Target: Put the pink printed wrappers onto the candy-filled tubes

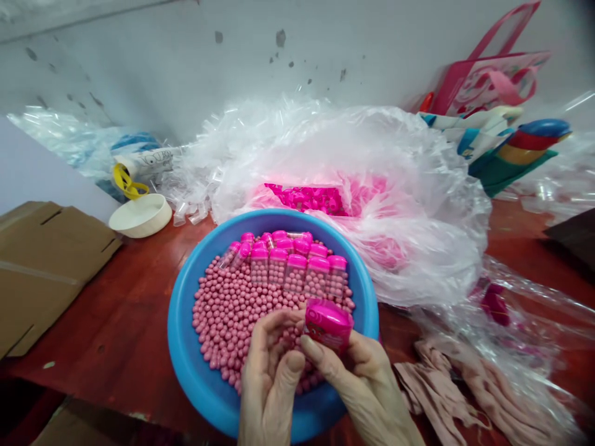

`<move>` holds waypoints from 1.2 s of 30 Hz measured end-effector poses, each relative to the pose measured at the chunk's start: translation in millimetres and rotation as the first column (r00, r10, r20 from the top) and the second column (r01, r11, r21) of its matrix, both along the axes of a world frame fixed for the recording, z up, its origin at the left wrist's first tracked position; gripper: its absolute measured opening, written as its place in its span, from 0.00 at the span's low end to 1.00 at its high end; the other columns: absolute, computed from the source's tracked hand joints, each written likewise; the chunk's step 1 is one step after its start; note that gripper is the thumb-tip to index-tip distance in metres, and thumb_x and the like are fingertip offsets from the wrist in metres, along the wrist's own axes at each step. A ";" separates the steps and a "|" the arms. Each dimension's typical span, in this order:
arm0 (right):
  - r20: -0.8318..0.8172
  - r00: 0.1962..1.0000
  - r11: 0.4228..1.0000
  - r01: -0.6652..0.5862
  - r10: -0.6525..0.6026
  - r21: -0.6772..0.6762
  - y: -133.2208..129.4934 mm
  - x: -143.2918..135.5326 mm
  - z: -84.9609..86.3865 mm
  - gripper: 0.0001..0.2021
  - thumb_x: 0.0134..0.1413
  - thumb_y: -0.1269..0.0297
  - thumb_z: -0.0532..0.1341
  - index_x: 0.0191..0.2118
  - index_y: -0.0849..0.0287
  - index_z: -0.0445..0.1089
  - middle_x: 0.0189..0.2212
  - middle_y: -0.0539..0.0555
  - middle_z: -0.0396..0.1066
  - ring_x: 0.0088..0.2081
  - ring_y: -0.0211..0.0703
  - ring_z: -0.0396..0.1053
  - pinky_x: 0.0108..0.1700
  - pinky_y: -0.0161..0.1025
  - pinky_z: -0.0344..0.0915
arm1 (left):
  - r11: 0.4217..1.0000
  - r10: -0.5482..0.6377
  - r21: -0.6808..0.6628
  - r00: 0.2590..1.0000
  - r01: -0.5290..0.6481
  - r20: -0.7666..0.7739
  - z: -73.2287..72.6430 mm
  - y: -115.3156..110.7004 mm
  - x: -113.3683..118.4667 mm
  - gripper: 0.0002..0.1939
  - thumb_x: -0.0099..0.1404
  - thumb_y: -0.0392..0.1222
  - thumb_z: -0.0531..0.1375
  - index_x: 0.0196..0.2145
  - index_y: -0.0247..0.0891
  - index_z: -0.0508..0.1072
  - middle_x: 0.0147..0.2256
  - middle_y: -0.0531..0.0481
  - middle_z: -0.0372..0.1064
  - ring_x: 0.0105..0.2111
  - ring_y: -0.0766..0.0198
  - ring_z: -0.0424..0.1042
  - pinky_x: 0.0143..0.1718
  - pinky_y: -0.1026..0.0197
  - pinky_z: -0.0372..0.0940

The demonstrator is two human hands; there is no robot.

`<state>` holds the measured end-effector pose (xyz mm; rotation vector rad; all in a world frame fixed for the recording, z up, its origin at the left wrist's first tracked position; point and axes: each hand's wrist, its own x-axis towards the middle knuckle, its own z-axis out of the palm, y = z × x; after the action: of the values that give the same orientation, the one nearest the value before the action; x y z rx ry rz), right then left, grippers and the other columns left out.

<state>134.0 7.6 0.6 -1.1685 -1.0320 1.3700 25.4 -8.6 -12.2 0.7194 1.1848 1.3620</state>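
Note:
My right hand [367, 384] grips a bright pink container [328, 325] with a printed picture on its side, thumb across the front. Just left of it, my left hand [272, 371] is cupped with the thumb apart from the curved fingers. Its fingertips come up to the container's edge; whether they touch it I cannot tell. Both hands are over a blue basin [180, 328] of small pink balls [227, 322]. On the balls, toward the basin's far side, lie several clear bottles with pink caps [295, 272], with pink balls inside.
Behind the basin, a large clear plastic bag [418, 186] holds pink caps [311, 199]. A white round dish [141, 217], yellow tape [129, 181] and cardboard [51, 266] are at left. Pinkish cloth [441, 384] lies at right, below a pink bag [493, 80] by the wall.

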 end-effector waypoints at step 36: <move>0.076 0.997 0.965 0.008 -0.029 0.264 -28.0 -9.5 -36.5 0.25 0.51 0.56 0.65 0.55 0.43 0.61 0.45 0.44 0.77 0.34 0.38 0.79 0.31 0.24 0.74 | 0.977 -0.039 -0.184 0.945 0.104 0.326 15.1 6.1 -10.4 0.15 0.46 0.38 0.72 0.34 0.34 0.77 0.23 0.48 0.77 0.19 0.67 0.72 0.20 0.70 0.64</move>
<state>124.5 -20.3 -35.9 -1.0369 -1.2159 1.1385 15.0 -2.5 2.8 0.3761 1.0052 1.2237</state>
